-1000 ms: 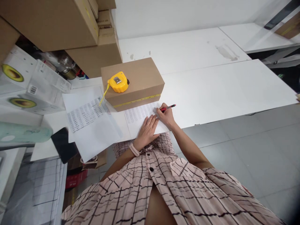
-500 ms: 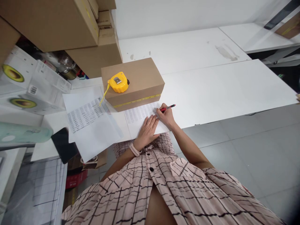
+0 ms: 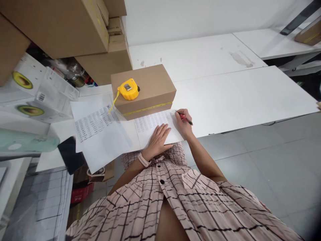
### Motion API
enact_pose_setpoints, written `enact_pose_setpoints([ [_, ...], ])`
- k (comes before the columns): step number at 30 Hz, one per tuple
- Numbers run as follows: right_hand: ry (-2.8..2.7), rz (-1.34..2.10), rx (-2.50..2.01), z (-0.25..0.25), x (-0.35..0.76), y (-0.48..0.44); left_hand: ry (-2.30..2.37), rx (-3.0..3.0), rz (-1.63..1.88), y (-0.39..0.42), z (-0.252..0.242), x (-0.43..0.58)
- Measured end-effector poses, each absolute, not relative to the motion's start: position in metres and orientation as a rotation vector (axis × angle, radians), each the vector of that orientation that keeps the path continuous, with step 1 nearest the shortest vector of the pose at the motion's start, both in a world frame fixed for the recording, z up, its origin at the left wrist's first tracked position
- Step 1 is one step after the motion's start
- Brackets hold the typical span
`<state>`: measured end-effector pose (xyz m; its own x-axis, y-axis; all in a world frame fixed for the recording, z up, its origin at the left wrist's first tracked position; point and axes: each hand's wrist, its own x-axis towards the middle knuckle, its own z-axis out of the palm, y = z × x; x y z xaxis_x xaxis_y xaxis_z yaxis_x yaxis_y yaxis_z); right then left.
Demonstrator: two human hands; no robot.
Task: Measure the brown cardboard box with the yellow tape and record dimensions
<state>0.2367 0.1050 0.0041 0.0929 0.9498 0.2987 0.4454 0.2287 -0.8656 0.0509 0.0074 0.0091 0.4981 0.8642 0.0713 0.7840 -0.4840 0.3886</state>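
Note:
My left hand lies flat, fingers stretched out, on a printed sheet at the table's front edge. At the right side of that sheet, my right hand is closed around a red and black pen. Just behind the sheet sits a closed cardboard box. On its top rests a yellow tape measure, its yellow blade hanging out over the left side. More printed papers lie on the left, partly overhanging the edge.
Large cardboard boxes and white boxes with avocado pictures are stacked at the left. A dark flat device and a pale green bottle lie nearer. The white table stretches rightward.
My right hand has moved right along the sheet, and the pen has turned so its end points down to the right. My left hand stays in place on the paper.

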Motion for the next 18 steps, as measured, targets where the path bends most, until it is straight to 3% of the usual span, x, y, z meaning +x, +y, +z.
enact_pose_setpoints([
  [4, -1.821, 0.251, -1.559, 0.001, 0.281, 0.114, 1.56, 2.301, 0.93, 0.013, 0.053, 0.018],
  [9, -1.972, 0.095, -1.713, -0.012, 0.303, 0.121, 2.023, 2.125, 1.552, 0.057, 0.116, -0.032],
  [15, -1.769, 0.067, -1.664, -0.013, 0.297, 0.114, 2.148, 1.934, 1.273, 0.111, 0.138, -0.055],
  [18, -1.585, 0.137, -1.516, 0.014, 0.279, 0.103, 1.984, 1.866, 1.34, 0.107, 0.145, -0.046],
])
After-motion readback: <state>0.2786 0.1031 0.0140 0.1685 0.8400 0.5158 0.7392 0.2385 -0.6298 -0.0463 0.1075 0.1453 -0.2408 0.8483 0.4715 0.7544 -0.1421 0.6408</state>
